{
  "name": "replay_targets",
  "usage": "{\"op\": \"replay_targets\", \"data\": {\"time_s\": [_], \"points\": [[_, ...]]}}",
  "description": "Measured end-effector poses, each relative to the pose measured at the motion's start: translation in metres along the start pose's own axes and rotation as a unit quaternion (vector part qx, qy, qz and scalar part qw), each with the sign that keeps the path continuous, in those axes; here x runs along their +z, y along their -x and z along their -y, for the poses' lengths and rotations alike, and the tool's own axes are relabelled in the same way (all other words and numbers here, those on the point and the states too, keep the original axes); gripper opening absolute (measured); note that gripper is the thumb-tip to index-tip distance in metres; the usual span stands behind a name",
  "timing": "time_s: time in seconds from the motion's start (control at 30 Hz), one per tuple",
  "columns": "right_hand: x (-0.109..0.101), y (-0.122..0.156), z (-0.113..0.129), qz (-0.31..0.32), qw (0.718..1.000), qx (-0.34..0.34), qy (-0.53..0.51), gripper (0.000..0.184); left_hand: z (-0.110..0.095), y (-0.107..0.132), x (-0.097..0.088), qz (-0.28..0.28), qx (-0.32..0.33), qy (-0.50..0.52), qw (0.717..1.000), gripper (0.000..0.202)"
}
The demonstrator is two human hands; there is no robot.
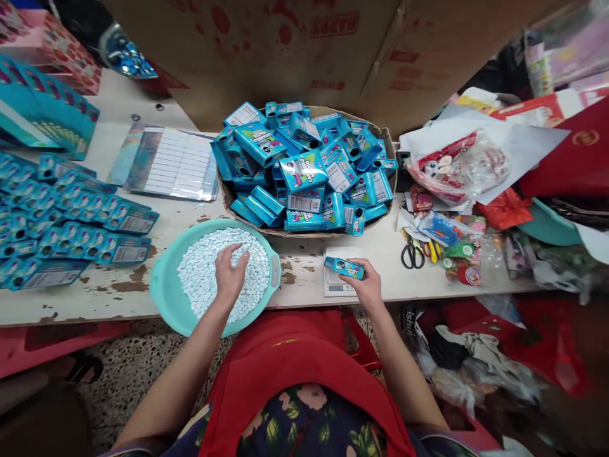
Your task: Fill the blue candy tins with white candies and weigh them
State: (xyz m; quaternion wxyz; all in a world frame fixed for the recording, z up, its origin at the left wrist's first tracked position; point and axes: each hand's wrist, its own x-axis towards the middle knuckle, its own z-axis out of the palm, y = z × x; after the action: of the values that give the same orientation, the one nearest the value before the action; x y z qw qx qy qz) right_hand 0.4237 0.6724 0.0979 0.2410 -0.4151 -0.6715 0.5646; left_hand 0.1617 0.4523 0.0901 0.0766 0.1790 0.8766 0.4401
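My left hand (230,273) rests in a teal basin (164,285) on a heap of small white candies (204,266), its fingers curled down into them. My right hand (364,285) grips a small blue candy box (349,267) and holds it over a little white scale (333,285) at the table's front edge. Behind the scale, a round basket (390,149) is piled high with several more blue boxes (304,168).
Rows of blue boxes (61,222) lie at the left, beside a sheet of stickers (166,162). Scissors (412,254), wrappers and plastic bags (457,168) clutter the right. A big cardboard carton (295,44) stands behind the basket. A red stool shows under the table.
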Motion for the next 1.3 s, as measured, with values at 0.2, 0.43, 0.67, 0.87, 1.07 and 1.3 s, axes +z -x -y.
{"op": "replay_targets", "data": {"time_s": [0.2, 0.43, 0.67, 0.87, 1.07, 1.3], "points": [[-0.024, -0.017, -0.037, -0.022, 0.999, 0.002, 0.035, 0.048, -0.007, -0.001, 0.005, 0.038, -0.019, 0.001, 0.999, 0.029], [-0.053, 0.002, -0.052, -0.106, 0.994, 0.04, 0.006, 0.072, -0.009, -0.004, 0.011, 0.03, -0.017, 0.001, 0.999, 0.032], [-0.09, 0.044, -0.099, -0.312, 0.932, 0.183, -0.017, 0.06, -0.008, -0.011, 0.019, 0.016, -0.013, 0.021, 1.0, 0.032], [-0.079, 0.063, -0.112, -0.3, 0.929, 0.212, -0.036, 0.063, -0.018, -0.013, 0.024, 0.018, 0.009, 0.029, 0.999, 0.029], [-0.068, 0.068, -0.118, -0.29, 0.928, 0.227, -0.049, 0.062, -0.025, -0.012, 0.023, 0.012, 0.042, 0.024, 0.999, 0.028], [-0.061, 0.067, -0.104, -0.267, 0.937, 0.218, -0.045, 0.057, -0.03, -0.007, 0.022, 0.03, 0.086, -0.006, 0.996, 0.027]]}}
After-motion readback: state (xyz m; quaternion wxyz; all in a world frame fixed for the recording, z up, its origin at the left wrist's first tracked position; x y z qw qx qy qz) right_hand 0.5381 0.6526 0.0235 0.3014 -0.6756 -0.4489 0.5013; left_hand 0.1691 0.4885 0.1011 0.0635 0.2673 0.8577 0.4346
